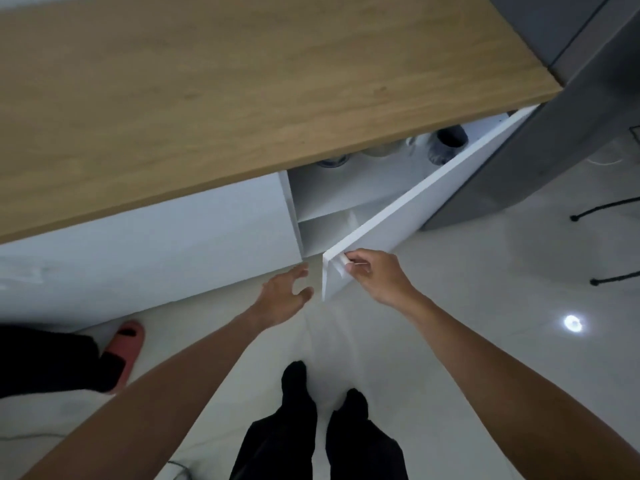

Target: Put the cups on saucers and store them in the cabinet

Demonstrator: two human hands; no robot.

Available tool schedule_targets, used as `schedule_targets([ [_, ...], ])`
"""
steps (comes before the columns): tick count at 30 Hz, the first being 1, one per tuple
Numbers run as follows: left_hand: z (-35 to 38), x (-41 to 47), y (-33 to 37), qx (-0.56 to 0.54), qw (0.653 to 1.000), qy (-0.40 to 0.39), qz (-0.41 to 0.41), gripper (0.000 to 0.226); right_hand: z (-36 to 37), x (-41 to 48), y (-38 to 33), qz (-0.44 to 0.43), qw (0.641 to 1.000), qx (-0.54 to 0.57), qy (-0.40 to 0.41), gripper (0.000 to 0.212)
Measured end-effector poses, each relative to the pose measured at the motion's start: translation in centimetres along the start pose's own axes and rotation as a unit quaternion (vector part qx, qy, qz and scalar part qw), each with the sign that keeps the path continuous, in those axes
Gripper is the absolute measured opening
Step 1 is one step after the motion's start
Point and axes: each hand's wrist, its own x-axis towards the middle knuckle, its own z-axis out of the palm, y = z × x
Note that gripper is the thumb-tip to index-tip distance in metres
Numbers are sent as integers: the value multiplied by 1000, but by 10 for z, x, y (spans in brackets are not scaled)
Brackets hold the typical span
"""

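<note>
A white cabinet door (408, 216) under the wooden countertop (214, 91) stands swung open. My right hand (375, 275) grips the handle (343, 260) at the door's free edge. Just left of the door edge my left hand (285, 294) hovers with fingers spread, holding nothing. Inside the cabinet (322, 192), on the upper shelf, several cups show beneath the countertop edge: a dark cup (448, 140) at the right, pale ones (379, 152) beside it. Their saucers are mostly hidden.
A closed white cabinet front (145, 244) runs to the left. A grey tall unit (540, 140) stands right of the door. Another person's foot in a pink slipper (126, 344) is at the left. My own feet in black socks (322, 393) stand on the pale glossy floor.
</note>
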Motion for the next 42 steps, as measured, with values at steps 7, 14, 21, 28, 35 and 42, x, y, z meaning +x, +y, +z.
schedule_targets([
  [7,-31,32,12,-147,989,15,-14,64,14,67,-41,2,999,16,47,26],
  [14,-60,65,20,-207,977,35,-26,67,19,113,-69,9,998,35,60,25],
  [21,-77,83,23,-222,974,31,-40,73,17,137,-85,15,996,46,74,22],
  [28,-85,92,25,-202,978,25,-38,73,19,147,-93,20,996,59,71,26],
  [35,-89,93,26,-189,981,30,-40,74,14,147,-93,11,998,38,44,30],
  [42,-96,87,24,-138,990,36,-19,74,2,139,-92,-11,1000,-4,-1,42],
])
